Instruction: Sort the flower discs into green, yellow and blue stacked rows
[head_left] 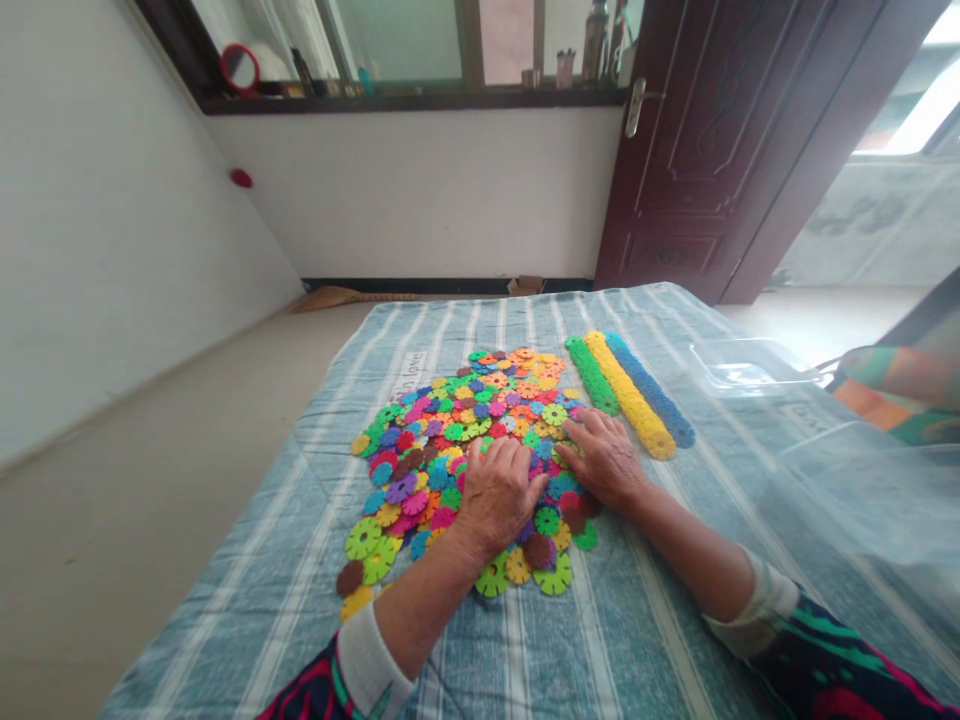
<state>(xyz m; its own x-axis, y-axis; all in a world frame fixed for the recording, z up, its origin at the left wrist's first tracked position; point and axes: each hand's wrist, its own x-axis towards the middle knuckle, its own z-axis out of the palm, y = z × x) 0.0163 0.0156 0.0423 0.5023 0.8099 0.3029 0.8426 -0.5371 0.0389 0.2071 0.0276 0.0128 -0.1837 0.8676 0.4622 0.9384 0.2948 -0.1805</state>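
Left hand (499, 495) lies flat, palm down on a loose pile of multicoloured plastic snowflake discs (457, 450), nothing grasped. Right hand (604, 460) is also open and flat, fingertips on the pile's right edge, no grip. The pile sits mid-bed on a blue striped sheet (622, 640). Just right of the right hand, three long rows of stacked discs lie side by side: green row (591, 375), yellow row (628, 395), blue row (651, 388). Clear plastic box (750, 365) sits further right on the sheet. Beyond: straw broom (337, 298) on the floor, dark wooden door (690, 140).
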